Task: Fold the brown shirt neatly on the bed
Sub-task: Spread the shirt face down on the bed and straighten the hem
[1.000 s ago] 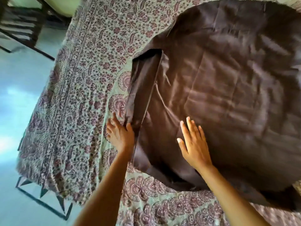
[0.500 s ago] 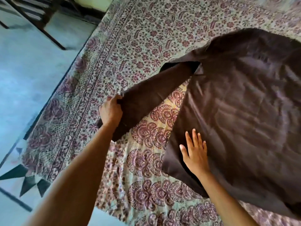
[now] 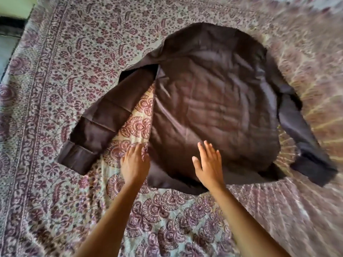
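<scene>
Basically, brown shirt (image 3: 213, 108) lies spread on the bed (image 3: 74, 52), sleeves out both sides. Left hand (image 3: 134, 163) flat at the hem corner, holding nothing; right hand (image 3: 209, 164) flat w/ fingers straight on lower body. Fabric looks thin, light, floppy, prob. slides easily. Best to pinch at cuff (image 3: 74, 158) or shoulder seam, not mid-panel.

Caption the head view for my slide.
Brown shirt spread out on a patterned bedspread; left hand at its side edge, right hand flat on it.
</scene>
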### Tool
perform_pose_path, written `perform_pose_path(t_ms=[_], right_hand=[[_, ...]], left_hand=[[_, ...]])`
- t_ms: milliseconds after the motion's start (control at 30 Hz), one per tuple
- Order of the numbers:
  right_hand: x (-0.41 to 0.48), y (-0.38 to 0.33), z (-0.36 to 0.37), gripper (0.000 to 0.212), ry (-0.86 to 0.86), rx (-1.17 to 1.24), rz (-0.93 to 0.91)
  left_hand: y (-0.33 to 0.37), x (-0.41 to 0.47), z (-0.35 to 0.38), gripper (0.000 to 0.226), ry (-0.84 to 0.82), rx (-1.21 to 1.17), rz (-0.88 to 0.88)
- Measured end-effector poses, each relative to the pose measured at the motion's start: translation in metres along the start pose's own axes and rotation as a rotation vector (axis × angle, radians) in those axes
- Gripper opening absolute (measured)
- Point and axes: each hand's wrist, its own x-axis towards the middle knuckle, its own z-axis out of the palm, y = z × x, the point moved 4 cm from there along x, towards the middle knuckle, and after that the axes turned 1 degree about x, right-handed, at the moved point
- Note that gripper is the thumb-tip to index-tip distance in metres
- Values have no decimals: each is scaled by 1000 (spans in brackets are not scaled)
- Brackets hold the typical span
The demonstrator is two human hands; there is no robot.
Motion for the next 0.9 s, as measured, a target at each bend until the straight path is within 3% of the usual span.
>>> perform_pose_path(t_ms=[167, 333, 467, 600, 667, 767, 900], right_hand=[[-49, 107, -31, 66, 147, 24, 305], [-84, 198, -39, 61, 208, 186, 546], [-84, 243, -38, 58, 216, 298, 583], [-70, 264, -36, 55, 260, 437, 656], [-62, 263, -36, 56, 294, 534, 721], [-54, 267, -34, 57, 343, 658, 824], [-66, 268, -30, 38, 380, 857, 960]], left_hand=[[22, -31, 29, 61, -66, -78, -161], [35, -55, 34, 52, 13, -199, -327], [28, -61, 40, 35, 96, -297, -491], [9, -67, 55, 50, 113, -438, -591], [-1, -71, 63, 43, 168, -583, -607], [2, -84, 67, 12, 112, -736, -539], [2, -94, 66, 22, 143, -823, -482]])
